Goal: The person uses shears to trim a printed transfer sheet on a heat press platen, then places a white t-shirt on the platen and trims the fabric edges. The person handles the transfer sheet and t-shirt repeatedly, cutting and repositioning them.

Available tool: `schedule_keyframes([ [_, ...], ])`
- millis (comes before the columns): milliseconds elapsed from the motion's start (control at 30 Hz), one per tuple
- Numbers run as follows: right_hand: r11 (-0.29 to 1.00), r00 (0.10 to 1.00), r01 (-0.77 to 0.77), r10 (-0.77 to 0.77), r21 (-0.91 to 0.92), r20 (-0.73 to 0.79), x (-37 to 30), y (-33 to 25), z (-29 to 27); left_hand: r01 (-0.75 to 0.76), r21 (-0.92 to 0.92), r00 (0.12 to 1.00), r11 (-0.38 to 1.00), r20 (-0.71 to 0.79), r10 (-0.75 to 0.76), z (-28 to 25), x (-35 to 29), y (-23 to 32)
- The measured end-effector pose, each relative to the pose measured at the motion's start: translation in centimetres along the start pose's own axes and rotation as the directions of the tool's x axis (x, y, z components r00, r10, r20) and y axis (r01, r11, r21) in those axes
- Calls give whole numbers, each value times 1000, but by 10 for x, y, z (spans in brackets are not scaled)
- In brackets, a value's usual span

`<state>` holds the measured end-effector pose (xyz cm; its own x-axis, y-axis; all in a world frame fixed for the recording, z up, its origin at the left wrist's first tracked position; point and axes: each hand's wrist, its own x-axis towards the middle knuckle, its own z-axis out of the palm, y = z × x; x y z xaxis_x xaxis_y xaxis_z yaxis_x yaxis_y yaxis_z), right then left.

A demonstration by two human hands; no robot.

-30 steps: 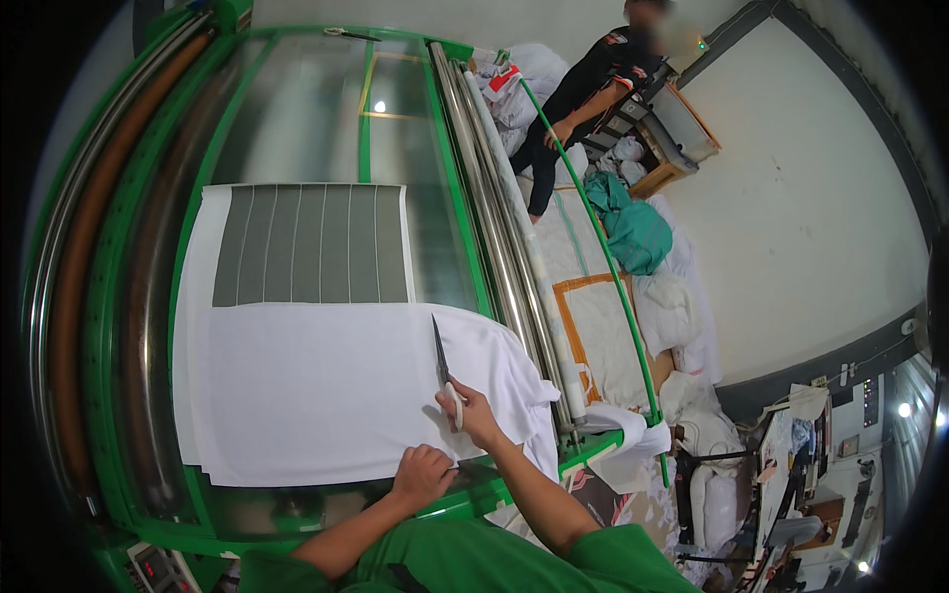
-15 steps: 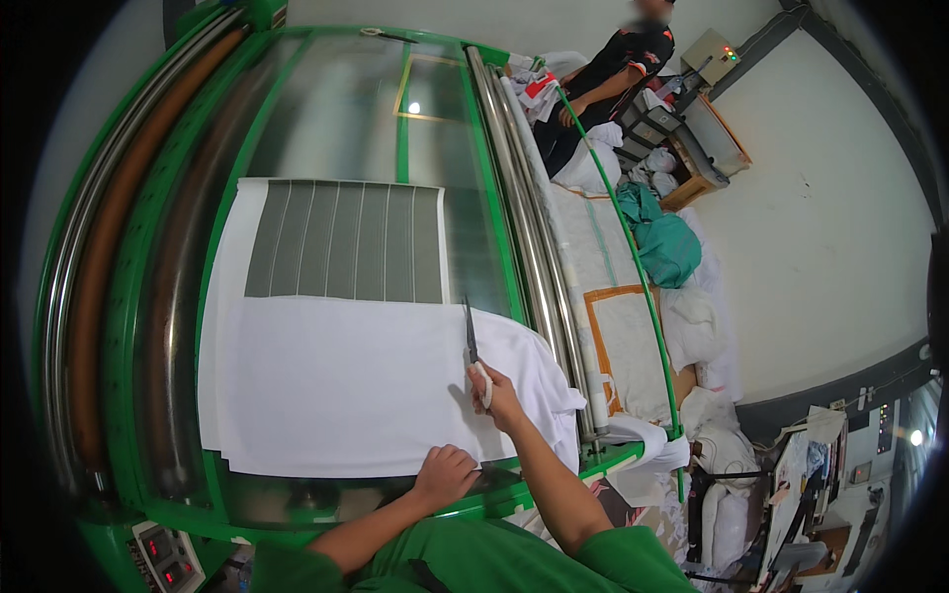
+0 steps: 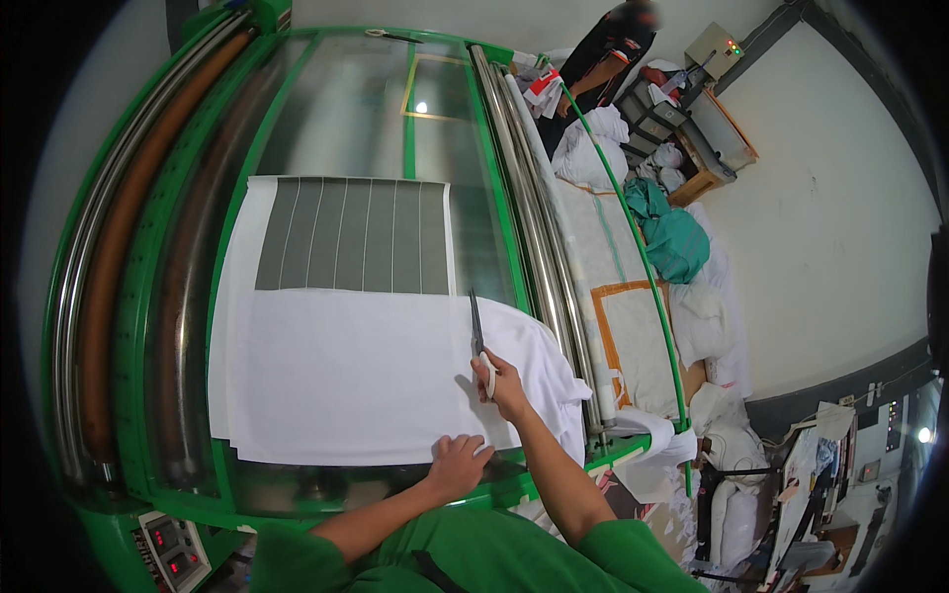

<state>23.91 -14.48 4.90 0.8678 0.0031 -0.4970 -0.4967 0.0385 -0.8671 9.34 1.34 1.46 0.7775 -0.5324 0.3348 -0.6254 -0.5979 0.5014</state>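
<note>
A large white cloth (image 3: 341, 385) lies over the machine's metal bed, its near edge close to my body. Beyond its far edge shows a grey panel with thin white stripes (image 3: 351, 237), bordered in white. My right hand (image 3: 508, 388) grips scissors (image 3: 477, 326) by their white handle loops, over the cloth's right part. Their long dark blades point away from me, past the striped panel's right border. At the cloth's near edge, my left hand (image 3: 458, 468) has its fingers bent over the fabric, seemingly holding it; the fingertips are hard to make out.
Green-framed machinery surrounds the bed, with a brown roller (image 3: 109, 287) at left and steel rollers (image 3: 539, 232) at right. A control panel (image 3: 170, 553) sits lower left. Beyond a green rail (image 3: 643, 247) lie white bundles and a teal bundle (image 3: 675, 242). Another person (image 3: 603, 54) stands far right.
The whole view has shifted a little. My left hand's fingers are spread slightly more along the cloth edge. My right hand still holds the scissors. The other person has bent lower.
</note>
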Motion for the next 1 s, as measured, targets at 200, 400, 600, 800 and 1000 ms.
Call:
schedule_keyframes([
  [200, 990, 992, 97, -104, -102, -66, -62, 19, -37, 309, -410, 951, 858, 108, -290, -2, 11, 24],
  [400, 767, 988, 94, -149, -635, -34, -192, 60, -124, 616, -710, 459, -341, 675, -578, 19, -26, 56],
  [600, 268, 946, 188, 211, -945, 248, -278, 51, -205, 588, -756, 540, 286, 104, -835, -8, -3, 72],
  [800, 272, 725, 669, -37, -692, 687, -219, 77, -195, 28, 90, 998, 996, 57, -33, 1, 58, 63],
  [1000, 118, 450, 887, 0, -447, 893, -161, 119, -139, -69, 298, 957, 952, 289, -21, 37, 69, 42],
])
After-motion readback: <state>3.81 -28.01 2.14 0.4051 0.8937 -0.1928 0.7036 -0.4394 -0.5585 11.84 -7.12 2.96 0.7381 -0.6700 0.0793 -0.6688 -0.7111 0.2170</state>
